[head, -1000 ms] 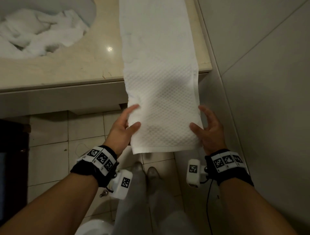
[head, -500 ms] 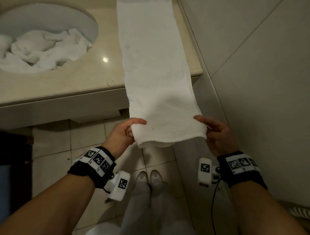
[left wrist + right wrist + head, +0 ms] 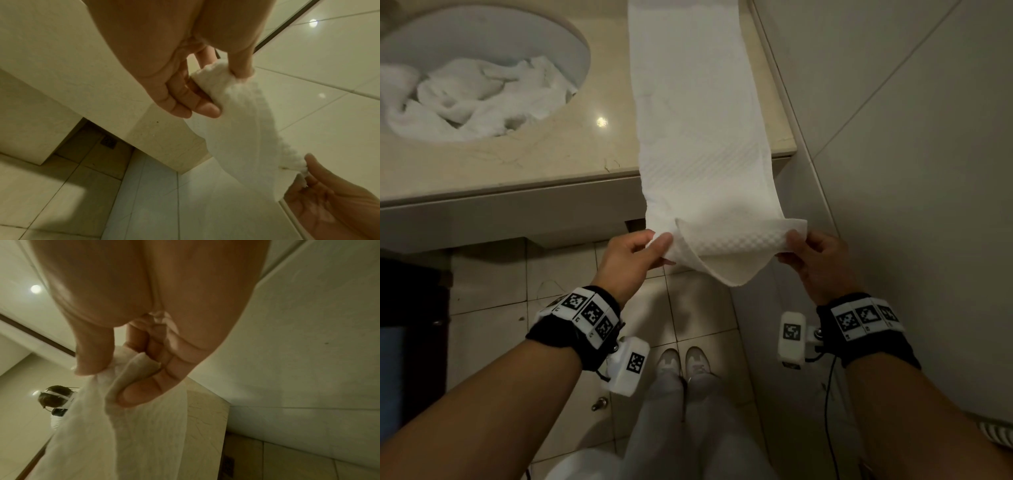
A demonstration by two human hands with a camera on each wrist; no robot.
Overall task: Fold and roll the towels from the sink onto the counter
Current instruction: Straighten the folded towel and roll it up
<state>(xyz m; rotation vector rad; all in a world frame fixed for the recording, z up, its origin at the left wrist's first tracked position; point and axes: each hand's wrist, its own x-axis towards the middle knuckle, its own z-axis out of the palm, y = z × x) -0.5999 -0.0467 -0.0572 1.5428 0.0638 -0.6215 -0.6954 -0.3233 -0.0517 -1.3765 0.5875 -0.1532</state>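
Pinching one towel (image 3: 702,144) off the counter (image 3: 571,150) edge, left hand (image 3: 631,255) and right hand (image 3: 813,258) each grip one corner.

Left hand (image 3: 631,257) and right hand (image 3: 814,256) both pinch with curled fingers (image 3: 202,106).

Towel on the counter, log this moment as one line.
folded towel: on counter, end overhanging | left hand: pinches corner | right hand: pinches corner | sink: more towels
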